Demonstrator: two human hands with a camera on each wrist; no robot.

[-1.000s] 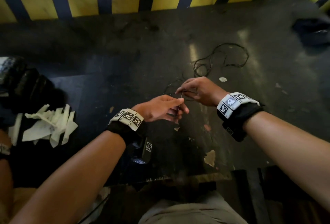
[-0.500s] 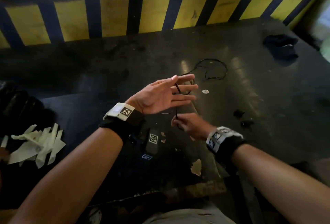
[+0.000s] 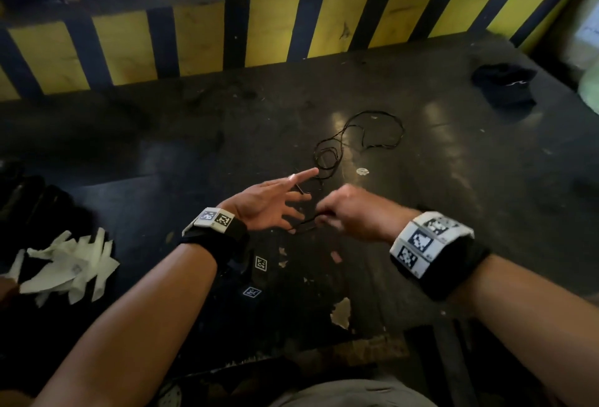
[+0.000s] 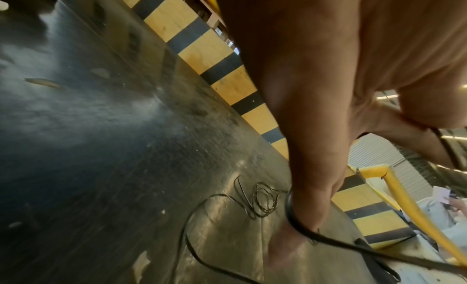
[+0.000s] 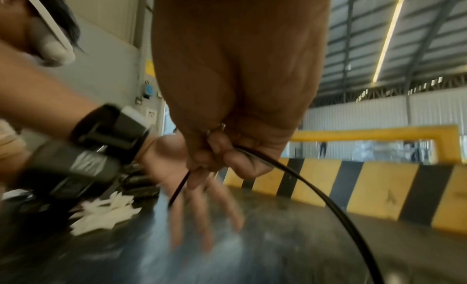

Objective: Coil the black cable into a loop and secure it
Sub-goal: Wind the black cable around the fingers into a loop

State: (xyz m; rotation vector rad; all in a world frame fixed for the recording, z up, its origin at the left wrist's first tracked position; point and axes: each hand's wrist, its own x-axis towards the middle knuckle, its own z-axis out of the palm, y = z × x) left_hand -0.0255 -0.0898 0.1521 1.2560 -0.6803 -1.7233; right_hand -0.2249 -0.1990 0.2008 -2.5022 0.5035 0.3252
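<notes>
A thin black cable [image 3: 376,111] lies in loose tangled loops on the dark table [image 3: 453,179], beyond my hands. My left hand [image 3: 269,202] is held palm up with its fingers straight and spread. In the left wrist view the cable [image 4: 290,214] runs around one finger of my left hand [image 4: 310,168]. To its right, my right hand [image 3: 350,212] pinches the cable just past the left fingertips. The right wrist view shows my right hand [image 5: 235,88] gripping the cable [image 5: 316,190], a short end sticking out toward the left palm.
A yellow and black striped barrier [image 3: 275,30] bounds the table's far side. White paper scraps [image 3: 64,267] lie at the left, beside dark objects [image 3: 26,205]. A dark cloth item [image 3: 502,85] sits at the far right. Small tag markers [image 3: 261,263] lie near my left wrist.
My right hand has come up from below the left hand to the right of its fingers, still pinching the cable. The left hand has dropped lower, fingers still spread.
</notes>
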